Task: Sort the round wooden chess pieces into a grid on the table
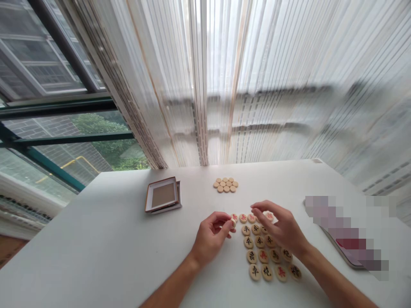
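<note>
Round wooden Chinese chess pieces (259, 242) lie face up in rows on the white table, most with black characters and a few with red. My left hand (210, 236) pinches a Chinese chess piece (233, 223) between thumb and fingers, at the left end of the far row. Over that row's right part, my right hand (284, 227) has its thumb and fingers apart and shows nothing held. It hides some pieces beneath it. Red-marked pieces (243, 218) show between the two hands, and another red piece (269, 216) shows behind the right hand's fingers.
Farther back, several blank-side-up pieces (226, 185) sit in a tight cluster. A shallow open box (177, 201) rests at the back left of the table (112, 239). On the right lies a flat device (345, 252), largely pixelated. Sheer striped curtains (257, 85) hang behind the table.
</note>
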{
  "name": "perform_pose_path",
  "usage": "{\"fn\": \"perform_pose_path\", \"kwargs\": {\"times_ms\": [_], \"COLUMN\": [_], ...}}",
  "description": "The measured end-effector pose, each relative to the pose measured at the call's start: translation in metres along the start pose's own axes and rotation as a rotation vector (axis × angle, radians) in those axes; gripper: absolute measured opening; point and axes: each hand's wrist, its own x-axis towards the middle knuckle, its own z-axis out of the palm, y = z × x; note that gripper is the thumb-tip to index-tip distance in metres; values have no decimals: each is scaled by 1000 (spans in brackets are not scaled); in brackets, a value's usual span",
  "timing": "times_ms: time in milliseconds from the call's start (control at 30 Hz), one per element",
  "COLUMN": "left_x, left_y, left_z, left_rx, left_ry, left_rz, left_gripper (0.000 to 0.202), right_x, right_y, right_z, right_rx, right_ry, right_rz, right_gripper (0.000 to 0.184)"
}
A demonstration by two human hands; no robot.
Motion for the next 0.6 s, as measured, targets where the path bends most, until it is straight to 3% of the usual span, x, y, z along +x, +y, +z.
{"fn": "perform_pose_path", "kwargs": {"times_ms": [167,433,600], "left_x": [0,4,9], "left_y": [1,3,2], "left_z": [-4,-10,-18], "left_rx": [12,-2,104], "left_ry": [34,90,139], "left_rz": [8,10,16], "left_gripper": [28,31,31], "right_x": [6,4,8], "right_y": [23,17,28], "right_z": [-9,-6,-11], "right_rx": [22,-86,-174], "right_ry": [155,119,211], "right_rz": [99,76,74], "right_gripper": [22,24,26]}}
